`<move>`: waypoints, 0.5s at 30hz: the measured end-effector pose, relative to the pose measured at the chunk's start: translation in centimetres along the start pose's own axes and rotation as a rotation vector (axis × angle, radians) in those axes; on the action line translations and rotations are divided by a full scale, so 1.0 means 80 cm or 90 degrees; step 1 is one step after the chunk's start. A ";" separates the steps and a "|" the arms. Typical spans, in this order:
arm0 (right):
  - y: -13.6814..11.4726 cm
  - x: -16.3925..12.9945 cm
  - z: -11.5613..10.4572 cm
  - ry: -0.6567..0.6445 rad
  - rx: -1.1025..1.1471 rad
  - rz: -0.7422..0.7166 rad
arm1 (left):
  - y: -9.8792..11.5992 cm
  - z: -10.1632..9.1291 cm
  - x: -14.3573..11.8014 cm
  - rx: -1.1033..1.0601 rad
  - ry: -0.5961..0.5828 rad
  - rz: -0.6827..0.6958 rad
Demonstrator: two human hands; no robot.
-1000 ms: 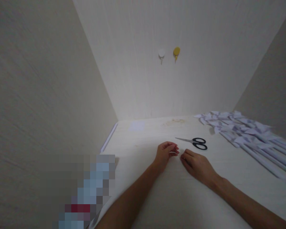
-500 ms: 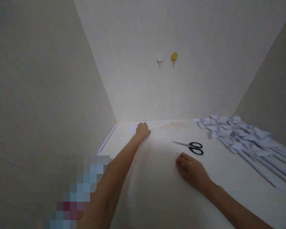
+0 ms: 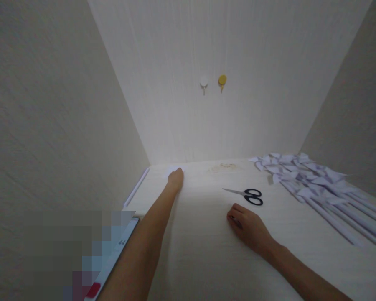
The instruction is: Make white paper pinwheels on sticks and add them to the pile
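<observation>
Your left hand (image 3: pixel 176 179), centre frame: fingers flat, together, pressing white paper sheet (image 3: pixel 173 169) on bench (image 3: pixel 207 251). Your right hand (image 3: pixel 249 228), lower right: curled loosely, resting on bench, just below scissors (image 3: pixel 245 195).

Scissors (image 3: pixel 247 195) mid-table (image 3: pixel 207 251), paper rolls (image 3: pixel 316 188) right (heaped), paper slip (image 3: pixel 171 169) far-left

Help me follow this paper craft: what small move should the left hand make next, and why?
Probably draw the small paper sheet back toward the right hand. The left hand lies stretched out on it at the table's far left corner, while the right hand waits near the scissors, its fingers curled.
</observation>
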State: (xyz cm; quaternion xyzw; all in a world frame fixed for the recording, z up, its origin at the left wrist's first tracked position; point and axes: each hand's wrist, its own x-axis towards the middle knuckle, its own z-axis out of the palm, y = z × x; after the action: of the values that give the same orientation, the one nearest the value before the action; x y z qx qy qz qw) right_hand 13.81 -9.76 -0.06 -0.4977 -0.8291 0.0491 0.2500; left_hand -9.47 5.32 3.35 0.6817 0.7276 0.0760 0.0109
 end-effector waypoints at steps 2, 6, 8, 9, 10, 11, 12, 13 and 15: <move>0.000 0.001 0.001 -0.004 0.008 0.007 | 0.000 -0.003 -0.004 0.001 0.027 0.000; 0.002 0.003 0.000 0.007 0.059 0.021 | 0.007 -0.025 -0.010 -0.020 0.093 -0.001; 0.007 0.004 0.000 0.028 0.107 0.031 | 0.019 -0.044 -0.012 -0.048 0.142 0.012; 0.009 0.005 0.000 0.045 0.140 0.043 | 0.028 -0.054 -0.014 -0.067 0.161 0.018; 0.012 0.006 0.001 0.068 0.180 0.061 | 0.038 -0.064 -0.018 -0.089 0.179 0.030; 0.015 0.007 0.002 0.100 0.225 0.087 | 0.050 -0.072 -0.023 -0.115 0.192 0.046; 0.017 0.008 0.003 0.134 0.269 0.112 | 0.062 -0.077 -0.030 -0.167 0.193 0.067; 0.019 0.008 0.004 0.170 0.308 0.129 | 0.074 -0.080 -0.040 -0.366 0.170 0.071; 0.021 0.009 0.005 0.233 0.358 0.131 | 0.094 -0.076 -0.065 -0.769 0.062 0.049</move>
State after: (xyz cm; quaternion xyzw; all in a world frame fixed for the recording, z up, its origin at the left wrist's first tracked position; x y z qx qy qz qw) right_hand 14.66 -8.25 -0.70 -0.4909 -0.6700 0.2102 0.5158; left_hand -2.40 0.04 9.87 0.5766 0.5300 0.5072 0.3596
